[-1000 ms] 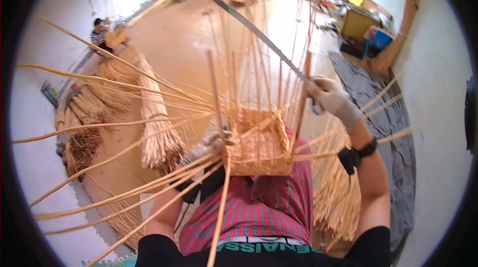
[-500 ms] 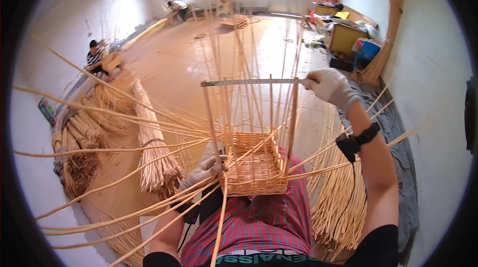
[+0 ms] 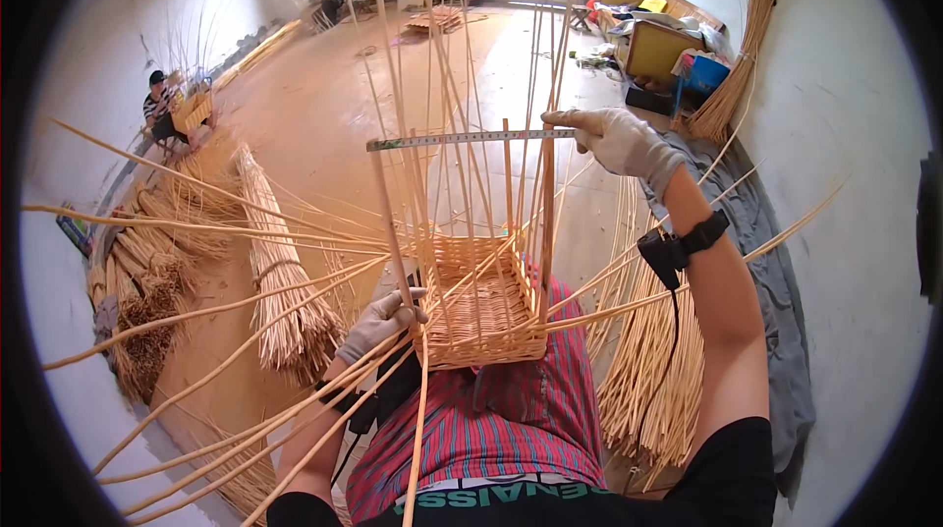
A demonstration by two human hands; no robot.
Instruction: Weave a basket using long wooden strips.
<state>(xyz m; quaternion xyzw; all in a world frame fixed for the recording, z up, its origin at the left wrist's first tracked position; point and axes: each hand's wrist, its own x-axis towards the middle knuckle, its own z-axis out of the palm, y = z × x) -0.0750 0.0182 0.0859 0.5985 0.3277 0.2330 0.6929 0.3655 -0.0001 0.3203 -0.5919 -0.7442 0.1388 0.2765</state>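
Note:
A half-woven wicker basket (image 3: 481,350) rests on my lap, its long upright stakes and loose rods sticking out on several sides. My left hand (image 3: 378,326), in a pale glove, is closed round the foot of the basket's near left corner post (image 3: 390,222). A tape measure (image 3: 462,137) is stretched level across the tops of the corner posts. At its right end my gloved right hand (image 3: 629,146) grips the tape, index finger stretched toward the top of the right post (image 3: 547,213). The tape's case, if any, is hidden in that hand.
Willow bundles (image 3: 280,272) lie on the floor at left, and more rods (image 3: 648,380) at right beside a grey sheet (image 3: 756,301). A tall bundle (image 3: 751,46) leans on the right wall near a blue bucket (image 3: 705,73). Two other people sit farther off at left.
My right index finger has stretched out along the tape to the right post. The left hand keeps its hold on the corner post. The whole view has shifted slightly.

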